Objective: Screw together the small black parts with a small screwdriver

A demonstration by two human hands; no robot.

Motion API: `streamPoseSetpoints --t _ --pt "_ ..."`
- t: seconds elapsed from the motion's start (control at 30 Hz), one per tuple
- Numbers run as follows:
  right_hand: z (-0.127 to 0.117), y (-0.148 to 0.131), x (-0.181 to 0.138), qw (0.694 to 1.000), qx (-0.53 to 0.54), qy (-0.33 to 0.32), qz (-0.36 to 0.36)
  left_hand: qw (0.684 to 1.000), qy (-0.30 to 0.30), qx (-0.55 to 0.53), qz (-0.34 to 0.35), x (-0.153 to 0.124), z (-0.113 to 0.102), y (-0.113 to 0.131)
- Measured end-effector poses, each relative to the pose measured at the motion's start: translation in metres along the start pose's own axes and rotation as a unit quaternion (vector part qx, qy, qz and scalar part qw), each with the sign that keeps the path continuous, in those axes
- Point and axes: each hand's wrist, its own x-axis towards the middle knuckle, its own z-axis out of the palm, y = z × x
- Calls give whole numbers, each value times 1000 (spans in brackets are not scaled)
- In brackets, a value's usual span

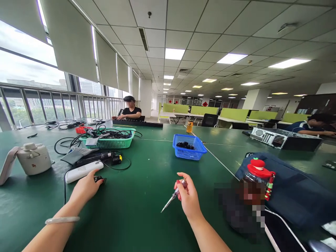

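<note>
My right hand (189, 197) is closed around the handle of a screwdriver (172, 199), whose thin metal shaft slants down to the left over the green table. On the left, my left hand (86, 185), with a pale bangle at its wrist, has its fingers closed on a small black object (99, 179) at the tabletop. Its exact kind is partly hidden by the fingers. Just beyond that hand lies a white power strip (84, 171) with a black cable. Farther ahead stands a blue plastic basket (187, 154) holding small black parts (185, 145).
A green basket (112, 142) of tangled cables and a white flask (34, 159) are at left. To the right are a red-lidded bottle (258, 171), a dark blue bag (291, 185) and a phone (283, 231). Two other people sit farther off, one near a computer case (286, 138).
</note>
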Motion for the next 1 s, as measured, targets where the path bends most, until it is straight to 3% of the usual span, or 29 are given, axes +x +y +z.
streamPoseSetpoints --t 0.07,0.2,0.33,0.47,0.67,1.0 --pt "0 0 2 999 34 6 -4 996 -24 -63 62 -18 -6 30" --pt "-3 0 8 995 79 60 -12 952 -147 -167 212 -68 0 109" --pt "-12 0 13 986 105 128 -4 918 -223 -220 242 -97 23 158" --pt "-16 5 17 985 118 122 32 897 -247 -257 263 -101 42 166" --pt "-13 21 25 980 158 88 81 871 -255 -295 298 -88 49 156" --pt "-12 28 39 978 187 52 80 843 -288 -327 316 -70 61 152"
